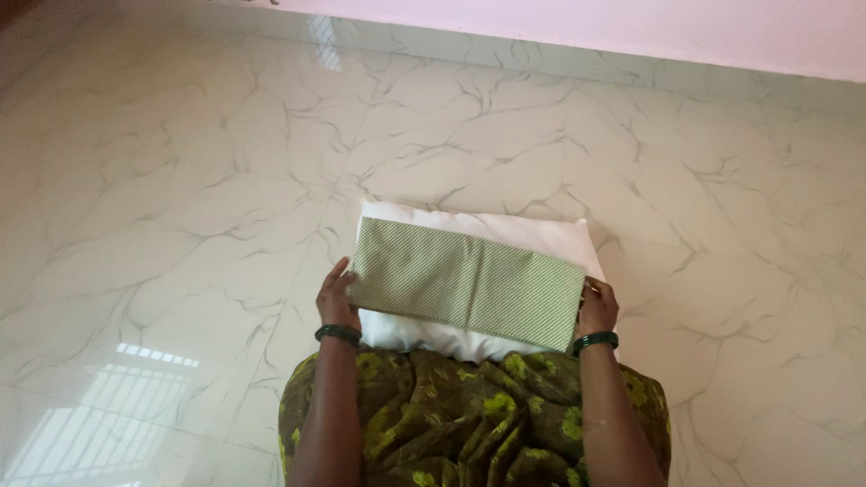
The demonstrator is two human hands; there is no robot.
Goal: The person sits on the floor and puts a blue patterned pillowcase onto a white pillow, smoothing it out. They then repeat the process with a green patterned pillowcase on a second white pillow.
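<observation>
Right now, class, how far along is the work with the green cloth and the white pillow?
Done: the green checked cloth looks folded into a flat rectangle. In hand: the left hand and the right hand grip its two short ends, holding it level over the white pillow, which lies on the marble floor. Left: the pillow is bare, and the cloth is not put down or opened.

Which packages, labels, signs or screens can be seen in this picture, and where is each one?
None: no package, label, sign or screen is in view.
Both hands hold only a folded green checked cloth by its ends, left hand and right hand.
It hangs over a white pillow on the marbled floor.
</observation>
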